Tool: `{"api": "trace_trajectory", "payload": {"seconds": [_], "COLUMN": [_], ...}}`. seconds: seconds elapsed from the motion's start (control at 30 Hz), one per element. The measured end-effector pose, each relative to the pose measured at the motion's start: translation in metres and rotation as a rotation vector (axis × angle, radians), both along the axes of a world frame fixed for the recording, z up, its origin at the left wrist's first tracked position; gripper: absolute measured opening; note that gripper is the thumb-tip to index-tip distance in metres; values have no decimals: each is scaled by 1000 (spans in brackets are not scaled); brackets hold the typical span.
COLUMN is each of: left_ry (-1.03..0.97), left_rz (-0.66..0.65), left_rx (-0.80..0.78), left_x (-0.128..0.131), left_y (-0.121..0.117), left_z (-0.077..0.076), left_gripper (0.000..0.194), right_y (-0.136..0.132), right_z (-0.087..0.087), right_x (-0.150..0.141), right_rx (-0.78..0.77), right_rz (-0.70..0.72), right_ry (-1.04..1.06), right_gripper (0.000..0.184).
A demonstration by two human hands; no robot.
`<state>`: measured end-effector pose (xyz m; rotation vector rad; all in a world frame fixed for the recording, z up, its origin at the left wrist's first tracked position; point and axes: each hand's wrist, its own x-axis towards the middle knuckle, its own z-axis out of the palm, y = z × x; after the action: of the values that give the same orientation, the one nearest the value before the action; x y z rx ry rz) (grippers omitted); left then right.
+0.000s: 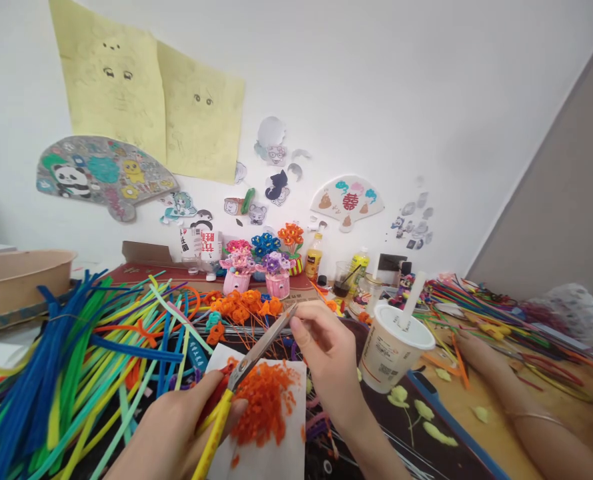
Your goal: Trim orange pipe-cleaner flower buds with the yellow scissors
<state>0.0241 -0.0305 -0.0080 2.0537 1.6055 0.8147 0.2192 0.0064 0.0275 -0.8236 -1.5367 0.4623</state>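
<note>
My left hand (176, 423) is closed round the yellow-and-red handles of a pair of scissors (263, 350). The blades point up and away, and look nearly together. Close to the blade tips, my right hand (326, 353) is pinched, fingers curled; whatever it grips is too small or hidden to make out. Beneath both hands lies a white sheet of paper (216, 460) bearing a heap of orange fuzzy clippings (263, 407). Just beyond are orange pipe-cleaner flowers (243, 305) on thin wire stems.
Bundles of coloured pipe cleaners (76, 380) spread over the left side. A white lidded cup with a straw (396, 350) stands right of my right hand. Another person's arm (521, 407) rests at far right. Small flower pots (277, 283) and bottles (314, 257) line the wall.
</note>
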Motion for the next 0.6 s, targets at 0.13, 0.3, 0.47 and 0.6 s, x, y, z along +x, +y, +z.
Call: {"api": "trace_trajectory", "payload": {"seconds": [0.13,0.3,0.47,0.6], "left_ry": [45,30,-86,-115], "left_rz": [-15,31,85,143], "left_rx": [-13,-44,-57,-12], "left_x": [3,5,4,5], "left_y": [-1,-2,-3,-4], "left_z": [7,20,33,40], "left_gripper": [38,37,41,42], "right_y": [-1,-1,2,3], "right_z": [1,3,1,-1], "right_x": [0,1,1,1], "right_rx": [-4,-48,-163,-131], "right_rz": [7,20,50,22], "right_ry": [9,21,44,0], "right_gripper": [13,13,14,17]}}
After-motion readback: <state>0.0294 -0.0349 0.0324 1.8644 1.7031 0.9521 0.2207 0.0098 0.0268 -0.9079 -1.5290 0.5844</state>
